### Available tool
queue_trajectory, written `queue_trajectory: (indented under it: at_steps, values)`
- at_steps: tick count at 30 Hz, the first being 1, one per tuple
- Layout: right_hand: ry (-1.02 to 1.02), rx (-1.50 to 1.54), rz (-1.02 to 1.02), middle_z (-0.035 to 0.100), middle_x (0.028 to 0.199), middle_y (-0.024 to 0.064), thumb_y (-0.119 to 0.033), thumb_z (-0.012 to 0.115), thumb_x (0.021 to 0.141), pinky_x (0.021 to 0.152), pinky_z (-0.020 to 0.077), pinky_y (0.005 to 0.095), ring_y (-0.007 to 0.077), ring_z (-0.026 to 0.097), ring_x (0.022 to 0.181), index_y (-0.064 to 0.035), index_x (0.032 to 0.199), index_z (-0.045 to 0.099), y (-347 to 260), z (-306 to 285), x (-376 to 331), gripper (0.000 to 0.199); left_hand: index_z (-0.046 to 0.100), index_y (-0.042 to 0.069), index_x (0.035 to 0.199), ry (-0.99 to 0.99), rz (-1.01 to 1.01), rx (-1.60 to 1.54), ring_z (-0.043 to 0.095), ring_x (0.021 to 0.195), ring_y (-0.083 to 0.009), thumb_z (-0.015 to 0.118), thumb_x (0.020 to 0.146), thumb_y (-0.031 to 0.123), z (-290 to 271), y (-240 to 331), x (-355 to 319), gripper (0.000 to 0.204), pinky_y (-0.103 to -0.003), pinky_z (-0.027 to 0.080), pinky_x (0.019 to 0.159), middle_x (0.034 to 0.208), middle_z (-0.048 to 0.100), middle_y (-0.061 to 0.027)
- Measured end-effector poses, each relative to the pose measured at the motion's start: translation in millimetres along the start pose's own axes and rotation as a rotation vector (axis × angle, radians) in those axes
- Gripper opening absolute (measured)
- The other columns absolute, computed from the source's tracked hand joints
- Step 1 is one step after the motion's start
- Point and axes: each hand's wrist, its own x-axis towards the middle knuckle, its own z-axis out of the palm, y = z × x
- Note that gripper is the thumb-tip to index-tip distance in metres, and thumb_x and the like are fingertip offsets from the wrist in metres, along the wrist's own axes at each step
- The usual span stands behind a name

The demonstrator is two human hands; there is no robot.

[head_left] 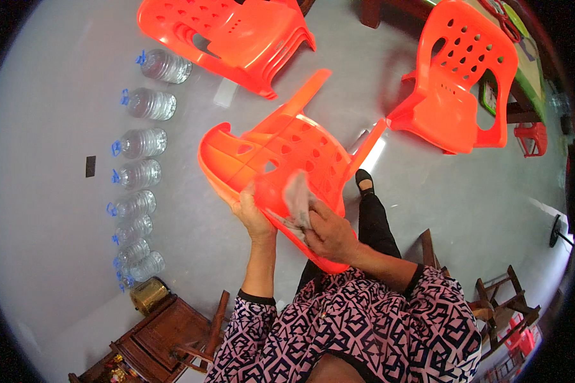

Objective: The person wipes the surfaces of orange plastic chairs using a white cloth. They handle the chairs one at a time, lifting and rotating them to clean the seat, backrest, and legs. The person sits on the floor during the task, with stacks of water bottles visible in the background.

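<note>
Tilted in front of me is an orange-red plastic chair (pixel 313 143), its legs pointing away and drop-shaped holes showing in it. My left hand (pixel 254 214) is closed on the chair's near left edge. A greyish, stained cloth (pixel 298 198) is bunched in the fingers of my right hand (pixel 329 233) and lies against the chair's surface. The cloth is slightly blurred. Part of the chair's near edge rests close to my patterned shirt, and my right hand hides some of it.
Stacked orange-red chairs (pixel 236 38) stand at the far left; another such chair (pixel 457 83) stands at the right. Several large water bottles (pixel 140 143) line the left wall. Dark wooden furniture (pixel 166 335) sits near left, a wooden stool (pixel 508 300) near right. A table (pixel 530 70) is far right.
</note>
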Motion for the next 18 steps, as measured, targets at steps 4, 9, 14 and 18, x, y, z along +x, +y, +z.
queue_trajectory:
  at_steps: [4, 9, 14, 18]
  values:
    - [0.219, -0.151, -0.043, 0.055, 0.103, 0.0166, -0.009, 0.059, 0.081, 0.075, 0.0474, 0.0409, 0.0345, 0.056, 0.094, -0.0028, 0.109, 0.056, 7.8, 28.2, 42.8, 0.029, 0.031, 0.002, 0.139, 0.029, 0.024, 0.038, 0.056, 0.110, -0.0258, 0.050, 0.087, 0.009, 7.6, 7.0, -7.3, 0.055, -0.040, 0.046, 0.097, 0.126, 0.051, -0.0149]
    - [0.115, -0.236, 0.057, 0.056, 0.098, 0.0121, -0.012, 0.062, 0.080, 0.078, 0.0464, 0.0414, 0.0343, 0.054, 0.095, -0.0069, 0.107, 0.057, 60.5, 46.9, 83.7, 0.029, 0.031, 0.004, 0.140, 0.015, -0.015, 0.063, 0.055, 0.113, -0.0276, 0.050, 0.085, 0.008, -11.9, 5.3, -5.4, 0.058, -0.041, 0.048, 0.093, 0.128, 0.049, -0.0154]
    - [0.195, -0.212, 0.213, 0.056, 0.094, 0.0126, -0.016, 0.058, 0.081, 0.079, 0.0452, 0.0463, 0.0347, 0.053, 0.095, -0.0087, 0.096, 0.062, 155.5, 58.5, 123.1, 0.017, 0.030, 0.004, 0.140, 0.086, -0.077, 0.092, 0.057, 0.104, -0.0264, 0.049, 0.080, 0.008, -32.6, 9.4, -13.4, 0.062, -0.041, 0.051, 0.087, 0.120, 0.051, -0.0139]
    - [0.216, -0.383, 0.275, 0.060, 0.102, 0.0154, -0.017, 0.057, 0.079, 0.079, 0.0466, 0.0457, 0.0330, 0.057, 0.098, -0.0062, 0.091, 0.065, 220.9, 52.5, 162.7, 0.017, 0.030, 0.005, 0.140, 0.136, -0.095, 0.115, 0.059, 0.097, -0.0252, 0.049, 0.077, 0.006, -17.2, 19.5, -23.5, 0.066, -0.039, 0.052, 0.084, 0.115, 0.053, -0.0122]
